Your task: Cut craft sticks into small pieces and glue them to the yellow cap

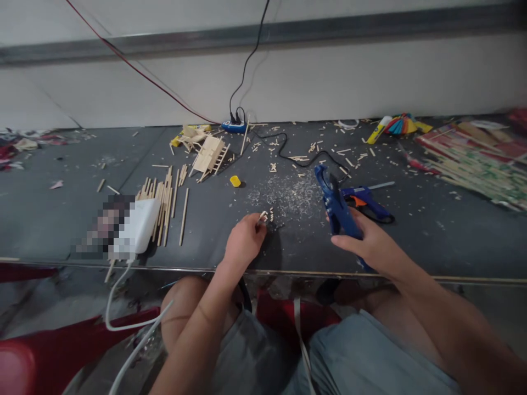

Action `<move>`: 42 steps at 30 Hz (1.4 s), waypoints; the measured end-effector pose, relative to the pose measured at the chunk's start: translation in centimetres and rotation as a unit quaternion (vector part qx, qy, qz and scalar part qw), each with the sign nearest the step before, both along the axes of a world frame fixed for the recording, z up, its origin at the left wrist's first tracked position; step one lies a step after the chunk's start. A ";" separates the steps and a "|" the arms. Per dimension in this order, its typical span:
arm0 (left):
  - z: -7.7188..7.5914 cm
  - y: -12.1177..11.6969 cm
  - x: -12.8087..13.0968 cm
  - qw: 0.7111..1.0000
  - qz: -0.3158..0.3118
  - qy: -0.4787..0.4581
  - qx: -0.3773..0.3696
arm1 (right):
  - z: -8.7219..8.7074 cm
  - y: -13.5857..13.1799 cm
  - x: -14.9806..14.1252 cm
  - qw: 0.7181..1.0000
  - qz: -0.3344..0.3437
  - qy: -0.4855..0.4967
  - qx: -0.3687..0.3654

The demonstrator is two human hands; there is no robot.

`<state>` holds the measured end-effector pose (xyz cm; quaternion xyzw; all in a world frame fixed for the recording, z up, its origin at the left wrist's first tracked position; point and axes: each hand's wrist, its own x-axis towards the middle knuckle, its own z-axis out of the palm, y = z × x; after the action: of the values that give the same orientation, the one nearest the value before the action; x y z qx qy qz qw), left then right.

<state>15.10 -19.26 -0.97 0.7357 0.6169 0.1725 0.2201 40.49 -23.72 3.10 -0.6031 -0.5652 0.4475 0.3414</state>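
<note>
Well, chunky blue tool point(341, 214) — stick point(262, 216), pale (short)

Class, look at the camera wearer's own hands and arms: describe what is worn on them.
The left hand and right hand are both ungloved. No watch or wristband shows at either wrist, and no sleeve is in view. Fine details, such as nails, are too small to tell.

Grayish-blue shorts point(362, 351), bare forearms.
</note>
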 end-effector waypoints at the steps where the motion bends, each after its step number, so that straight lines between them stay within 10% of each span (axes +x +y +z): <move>1: -0.2 0.2 0.1 1.000 -0.004 0.015 0.007 | -0.1 0.0 -0.1 1.000 0.000 -0.003 0.005; 20: -0.7 0.9 2.0 0.997 0.005 0.077 0.027 | -0.8 -0.1 0.0 0.999 -0.021 -0.010 0.027; 24: 0.3 0.2 2.1 0.994 -0.015 -0.109 -0.017 | -0.6 -0.2 -0.5 0.999 -0.043 -0.002 0.019; 31: 2.1 -1.0 2.6 0.886 -0.023 -0.427 -0.181 | -0.2 -0.3 -0.8 0.998 -0.063 0.004 0.004; 42: -1.0 1.6 0.2 0.997 0.058 -0.042 0.033 | -1.2 -0.3 -0.5 0.999 -0.041 -0.013 0.026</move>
<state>15.34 -17.71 -1.97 0.6975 0.6430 0.2356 0.2111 39.96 -24.05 1.91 -0.6227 -0.5557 0.4102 0.3676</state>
